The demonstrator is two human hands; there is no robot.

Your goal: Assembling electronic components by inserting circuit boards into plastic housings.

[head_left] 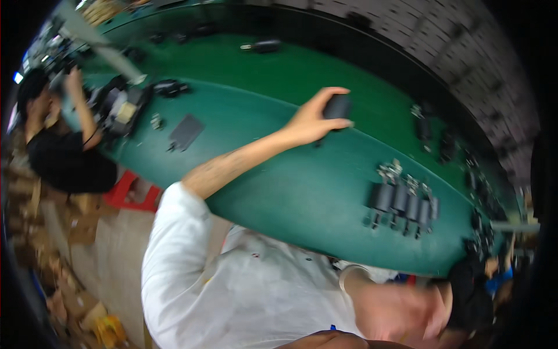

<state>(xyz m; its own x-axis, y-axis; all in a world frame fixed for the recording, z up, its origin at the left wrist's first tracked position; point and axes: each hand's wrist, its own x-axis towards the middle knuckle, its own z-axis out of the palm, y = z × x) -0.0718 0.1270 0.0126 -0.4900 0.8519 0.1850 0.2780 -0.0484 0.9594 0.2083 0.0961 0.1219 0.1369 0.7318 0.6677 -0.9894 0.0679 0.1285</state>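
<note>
At one o'clock in the view, the left hand (308,121) grasps a dark block (337,107), thumb along its near side and fingers across its far side; the hand opens about as wide as the block itself, a span that probably keeps it from twisting. The block is at the edge between the green table (273,186) and the brighter green strip (226,67) beyond — whether it rests there or is lifted, I cannot tell. At between four and five o'clock the right forearm (401,311) is a blur; the right hand cannot be made out, so its grip or emptiness cannot be told. Between three and four o'clock, a row of dark cylinders (398,199) sits side by side, metal ends facing away and rods toward the wearer — an order that likely makes them easy to count and grip alike. Towards ten o'clock a flat dark plate (187,132) lies on its own beside a small metal part (156,121), perhaps set apart to stay out of the row. At twelve o'clock, a single dark unit (261,46) lies lengthwise on the strip.
</note>
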